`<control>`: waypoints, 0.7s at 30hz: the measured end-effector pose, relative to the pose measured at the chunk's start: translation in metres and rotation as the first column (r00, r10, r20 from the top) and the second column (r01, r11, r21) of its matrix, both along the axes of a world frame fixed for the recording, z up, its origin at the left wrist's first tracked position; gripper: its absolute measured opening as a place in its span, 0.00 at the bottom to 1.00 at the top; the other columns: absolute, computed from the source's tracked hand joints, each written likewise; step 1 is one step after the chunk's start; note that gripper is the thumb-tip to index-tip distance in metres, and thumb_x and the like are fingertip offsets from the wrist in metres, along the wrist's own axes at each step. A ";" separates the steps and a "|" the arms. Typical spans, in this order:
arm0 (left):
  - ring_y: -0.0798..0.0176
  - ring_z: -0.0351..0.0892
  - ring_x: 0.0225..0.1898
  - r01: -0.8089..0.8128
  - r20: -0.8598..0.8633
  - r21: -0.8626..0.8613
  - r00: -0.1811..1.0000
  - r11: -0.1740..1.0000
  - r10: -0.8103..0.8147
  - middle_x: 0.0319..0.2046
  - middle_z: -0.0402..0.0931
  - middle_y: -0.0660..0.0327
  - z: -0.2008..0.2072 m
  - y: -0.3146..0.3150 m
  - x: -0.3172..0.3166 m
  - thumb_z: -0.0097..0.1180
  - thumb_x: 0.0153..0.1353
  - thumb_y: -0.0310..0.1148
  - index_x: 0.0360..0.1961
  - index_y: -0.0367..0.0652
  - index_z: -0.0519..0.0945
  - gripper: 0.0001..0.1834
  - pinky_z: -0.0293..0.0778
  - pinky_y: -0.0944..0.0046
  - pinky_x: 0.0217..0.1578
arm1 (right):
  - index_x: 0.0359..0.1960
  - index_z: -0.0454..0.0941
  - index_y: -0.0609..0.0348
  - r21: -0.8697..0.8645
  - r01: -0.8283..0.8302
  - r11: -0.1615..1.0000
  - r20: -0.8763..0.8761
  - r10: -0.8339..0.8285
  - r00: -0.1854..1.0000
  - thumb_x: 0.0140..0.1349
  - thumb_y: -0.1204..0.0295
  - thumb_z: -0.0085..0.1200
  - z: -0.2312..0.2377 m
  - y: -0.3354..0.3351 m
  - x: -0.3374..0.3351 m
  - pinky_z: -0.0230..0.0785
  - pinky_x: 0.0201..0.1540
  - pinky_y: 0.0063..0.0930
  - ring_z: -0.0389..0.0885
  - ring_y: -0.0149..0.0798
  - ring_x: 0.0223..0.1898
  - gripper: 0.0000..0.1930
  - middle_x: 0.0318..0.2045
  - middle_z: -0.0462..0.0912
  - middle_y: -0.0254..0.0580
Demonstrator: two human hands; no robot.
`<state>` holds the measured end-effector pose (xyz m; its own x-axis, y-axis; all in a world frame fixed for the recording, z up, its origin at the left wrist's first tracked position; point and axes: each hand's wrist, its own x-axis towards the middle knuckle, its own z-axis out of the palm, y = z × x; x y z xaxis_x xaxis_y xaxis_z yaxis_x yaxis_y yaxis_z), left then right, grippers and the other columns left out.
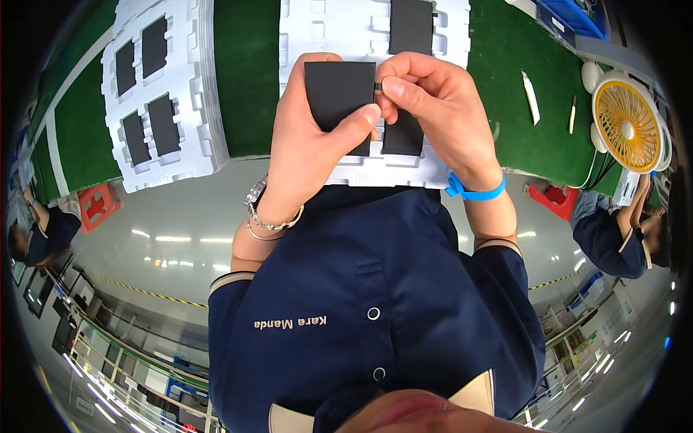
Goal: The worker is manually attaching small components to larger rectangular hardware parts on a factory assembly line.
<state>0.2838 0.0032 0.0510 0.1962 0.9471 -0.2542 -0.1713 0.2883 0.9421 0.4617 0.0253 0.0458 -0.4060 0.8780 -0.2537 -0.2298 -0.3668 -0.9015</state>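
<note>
Over the near edge of the green counter (245, 72), a flat black block (338, 90) is held up in front of the white tray (303, 29), between the person's two hands. Left hand (309, 148): closed around the block from its left side, thumb laid across the lower part of its face. Right hand (446, 108): thumb and forefinger pinched together on a small dark tab (377, 86) at the block's right edge. Two further black blocks are noted in the tray, one at the far right (411, 27) and one partly covered beneath the right hand (403, 138). Whether the dark area just below the left thumb belongs to the held block or to another cannot be determined. Well apart to the left, a stack of white trays (198, 86) shows four black blocks, set in two pairs. To the right lie a white tube-like item (530, 97) and a slim pen-like item (572, 114), near a white fan with a yellow grille (626, 108). A blue band (480, 193) circles the right wrist; metal bracelets (256, 209) are on the left.
</note>
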 end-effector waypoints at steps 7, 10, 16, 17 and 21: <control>0.67 0.80 0.33 -0.011 0.029 0.011 1.000 1.000 0.010 0.35 0.77 0.56 -0.003 0.000 0.001 0.59 0.57 0.21 0.48 0.35 0.64 0.21 0.79 0.67 0.33 | 0.38 0.76 0.66 0.099 0.005 0.995 0.065 -0.011 0.998 0.68 0.70 0.51 -0.001 -0.002 -0.005 0.67 0.36 0.20 0.72 0.26 0.30 0.09 0.28 0.77 0.34; 0.66 0.81 0.32 -0.012 0.085 -0.003 0.996 1.000 0.012 0.34 0.77 0.55 -0.006 0.000 -0.001 0.57 0.59 0.21 0.48 0.35 0.64 0.19 0.79 0.67 0.33 | 0.39 0.76 0.65 0.100 -0.003 0.995 0.049 -0.002 0.999 0.69 0.68 0.49 0.000 -0.001 -0.004 0.67 0.37 0.20 0.72 0.26 0.31 0.11 0.28 0.77 0.33; 0.62 0.81 0.32 0.006 0.158 -0.038 0.987 0.999 0.000 0.36 0.78 0.52 -0.006 0.002 -0.006 0.47 0.67 0.28 0.50 0.35 0.64 0.13 0.78 0.65 0.35 | 0.38 0.77 0.64 0.102 -0.014 0.995 0.134 0.000 0.991 0.71 0.66 0.46 0.002 0.003 0.006 0.67 0.38 0.21 0.73 0.27 0.32 0.13 0.28 0.77 0.34; 0.61 0.81 0.32 0.013 0.159 -0.050 0.987 0.999 -0.005 0.36 0.78 0.52 -0.006 0.003 -0.007 0.45 0.68 0.30 0.50 0.35 0.65 0.13 0.78 0.65 0.36 | 0.37 0.78 0.64 0.109 -0.014 0.994 0.155 -0.003 0.988 0.71 0.66 0.45 0.002 0.003 0.008 0.67 0.38 0.20 0.73 0.27 0.32 0.14 0.28 0.77 0.34; 0.60 0.80 0.34 0.009 0.139 -0.047 0.990 0.999 -0.002 0.37 0.78 0.50 -0.004 0.005 -0.006 0.40 0.67 0.31 0.51 0.34 0.67 0.16 0.76 0.62 0.39 | 0.38 0.80 0.63 0.237 -0.009 0.972 0.324 -0.070 0.944 0.68 0.69 0.48 0.001 0.004 0.018 0.68 0.36 0.21 0.73 0.25 0.32 0.11 0.27 0.77 0.32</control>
<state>0.2783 0.0082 0.0473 0.2375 0.9334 -0.2690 -0.2977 0.3335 0.8945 0.4796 0.0292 0.0465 -0.3067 0.9389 -0.1561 0.0847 -0.1364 -0.9870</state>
